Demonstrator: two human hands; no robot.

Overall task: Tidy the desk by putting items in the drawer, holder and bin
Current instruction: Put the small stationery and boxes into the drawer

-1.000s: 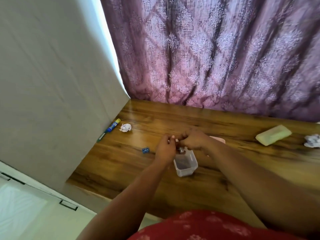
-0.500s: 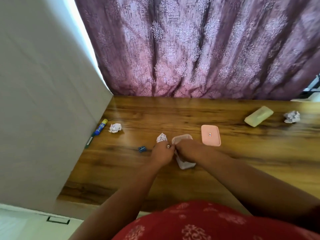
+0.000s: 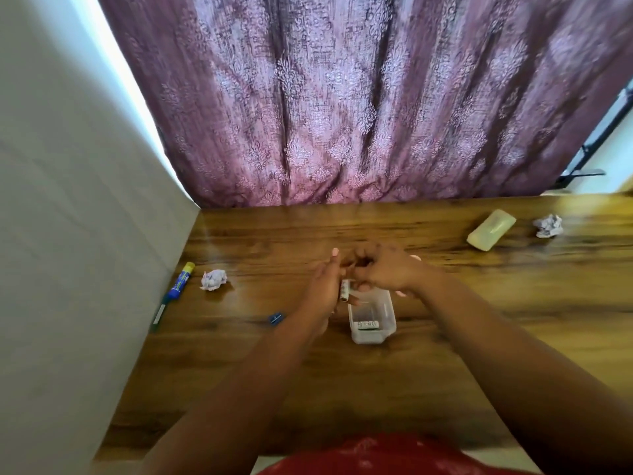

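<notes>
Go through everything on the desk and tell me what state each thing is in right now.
Clear box: open, upright, a small item inside.
Small white stick: held between both hands.
Left paper ball: crumpled, lying loose.
Right paper ball: crumpled, loose.
Pen: lying flat by wall.

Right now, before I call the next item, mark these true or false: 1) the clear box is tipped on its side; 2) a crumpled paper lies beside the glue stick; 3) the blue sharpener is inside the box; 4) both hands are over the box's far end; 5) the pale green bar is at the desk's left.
1) False: the clear box stands upright, open.
2) True: crumpled paper, glue stick.
3) False: the blue sharpener lies on the desk, left of the box.
4) True: left hand, right hand.
5) False: the pale green bar lies far right.
</notes>
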